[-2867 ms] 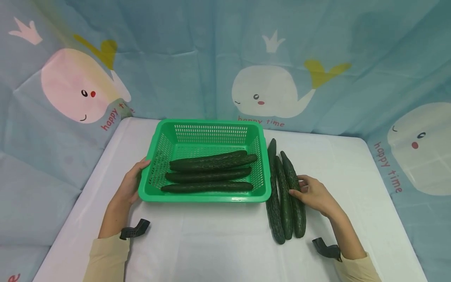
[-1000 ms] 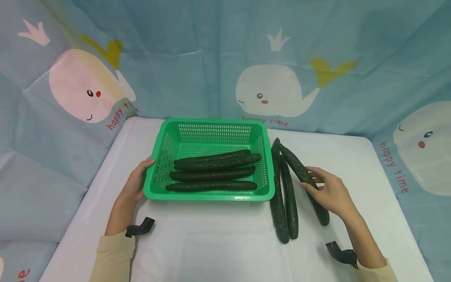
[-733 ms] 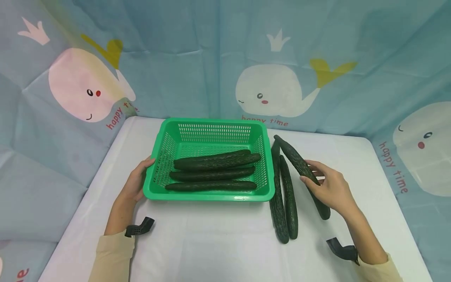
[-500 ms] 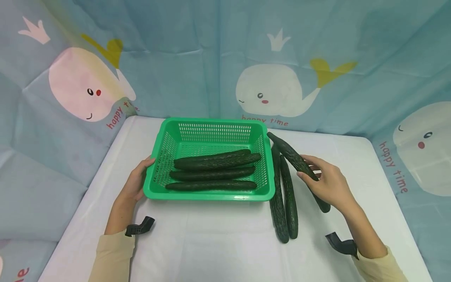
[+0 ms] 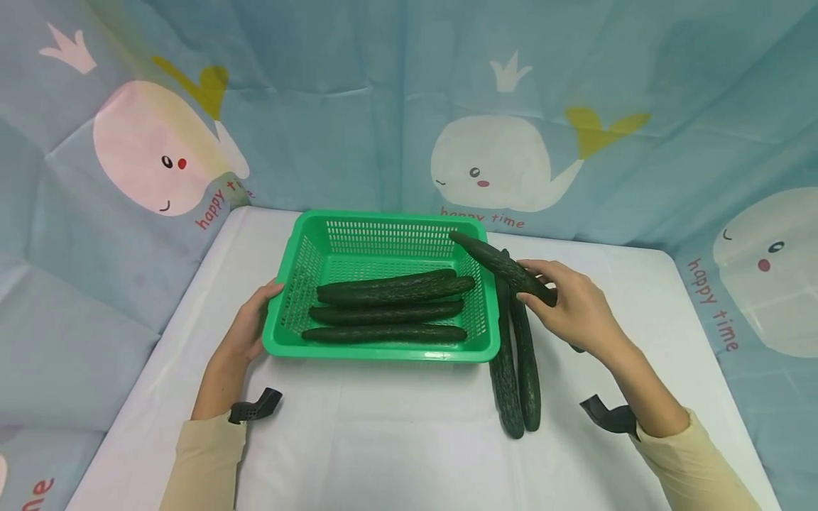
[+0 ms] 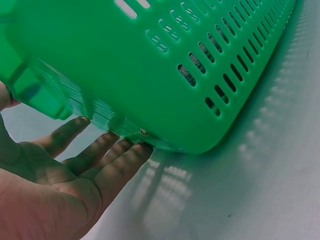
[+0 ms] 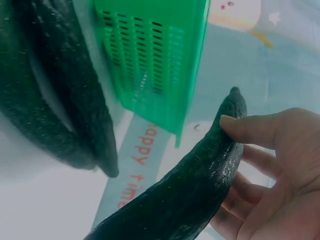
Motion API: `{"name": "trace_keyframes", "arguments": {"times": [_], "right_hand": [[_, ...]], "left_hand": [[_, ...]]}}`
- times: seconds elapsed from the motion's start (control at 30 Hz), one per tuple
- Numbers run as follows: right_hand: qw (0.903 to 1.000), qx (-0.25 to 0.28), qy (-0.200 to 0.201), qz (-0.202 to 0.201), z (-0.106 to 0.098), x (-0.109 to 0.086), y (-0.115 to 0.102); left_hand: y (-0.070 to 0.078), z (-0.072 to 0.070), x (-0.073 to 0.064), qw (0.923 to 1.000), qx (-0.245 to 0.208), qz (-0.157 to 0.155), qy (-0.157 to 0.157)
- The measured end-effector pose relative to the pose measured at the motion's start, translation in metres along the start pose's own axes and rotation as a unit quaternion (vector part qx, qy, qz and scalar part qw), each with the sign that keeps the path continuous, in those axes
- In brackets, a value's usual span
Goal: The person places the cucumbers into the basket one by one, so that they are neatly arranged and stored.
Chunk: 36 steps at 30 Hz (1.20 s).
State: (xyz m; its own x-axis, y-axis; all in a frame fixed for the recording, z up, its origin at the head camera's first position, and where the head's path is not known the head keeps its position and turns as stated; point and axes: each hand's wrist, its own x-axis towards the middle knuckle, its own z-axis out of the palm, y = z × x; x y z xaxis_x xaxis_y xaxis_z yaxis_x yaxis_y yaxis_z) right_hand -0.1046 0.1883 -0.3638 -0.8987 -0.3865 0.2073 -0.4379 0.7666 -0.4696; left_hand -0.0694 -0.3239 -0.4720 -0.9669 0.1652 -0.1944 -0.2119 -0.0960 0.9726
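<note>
In the head view my right hand (image 5: 578,305) grips a dark green cucumber (image 5: 488,257) between thumb and fingers. Its far end hangs over the right rim of a green plastic basket (image 5: 383,353). The right wrist view shows the thumb lying across this cucumber (image 7: 185,185) near one end. At the basket's left side is my left hand (image 5: 246,323). The left wrist view has its fairly straight fingers (image 6: 122,162) touching the basket's slotted outer wall. Several cucumbers (image 5: 386,314) lie crosswise inside the basket. Two more cucumbers (image 5: 507,383) rest just outside its right side, partly hidden by the held one.
A white cloth (image 5: 383,440) covers the table under the basket. Behind and at both sides hangs a blue curtain (image 5: 358,142) printed with whales. A black wrist mount (image 5: 610,415) is strapped on the right forearm, and a similar mount (image 5: 255,407) on the left.
My right hand has separated the rightmost cucumber from the group, raised it and carried it left over the basket's right rim. The left hand stays at the basket's left side.
</note>
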Motion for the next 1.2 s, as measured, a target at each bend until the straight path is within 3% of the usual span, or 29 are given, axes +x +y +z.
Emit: {"name": "trace_keyframes", "arguments": {"times": [0.57, 1.2], "right_hand": [[0.9947, -0.067, -0.040, -0.067, 0.003, 0.054, -0.039], [0.9842, -0.069, -0.089, -0.136, 0.021, 0.100, -0.077]], "left_hand": [[0.002, -0.005, 0.002, 0.9998, 0.004, 0.003, -0.018], [0.000, -0.004, 0.001, 0.9999, -0.004, 0.006, -0.014]]}}
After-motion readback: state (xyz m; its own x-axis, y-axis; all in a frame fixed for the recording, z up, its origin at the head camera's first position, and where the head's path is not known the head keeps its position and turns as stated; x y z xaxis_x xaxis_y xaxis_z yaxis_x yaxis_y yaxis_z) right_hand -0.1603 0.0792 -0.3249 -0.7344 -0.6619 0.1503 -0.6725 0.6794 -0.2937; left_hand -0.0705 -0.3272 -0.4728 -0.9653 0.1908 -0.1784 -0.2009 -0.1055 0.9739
